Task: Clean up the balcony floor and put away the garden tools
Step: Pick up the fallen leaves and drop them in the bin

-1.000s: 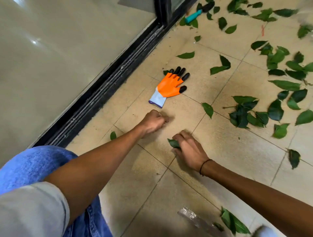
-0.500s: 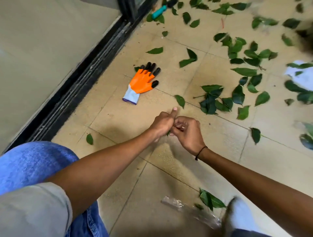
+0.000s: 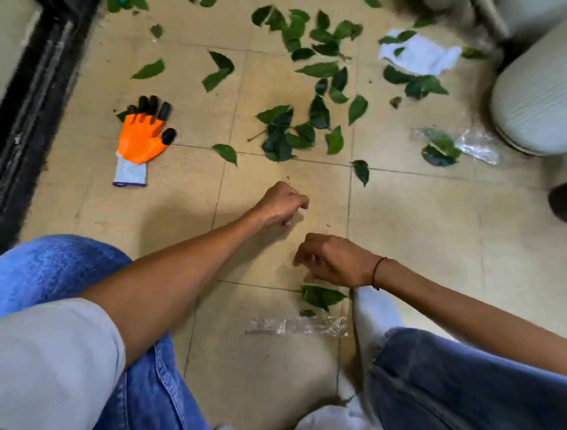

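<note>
Clearly little had been cleared: green leaves were scattered across the tiled floor, an orange glove left beside them. Left hand was fisted, contents hidden; right hand was loosely curled, empty

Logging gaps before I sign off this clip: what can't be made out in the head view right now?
- Left hand: fingers curled under; the hand hides anything held.
- Right hand: fingertips motion-blurred; grip unclear.
- Ribbed white pot: cut off by the right edge.
- Teal item: cut off by the top edge, unidentifiable.
- Clear plastic scrap: too blurred to identify.
</note>
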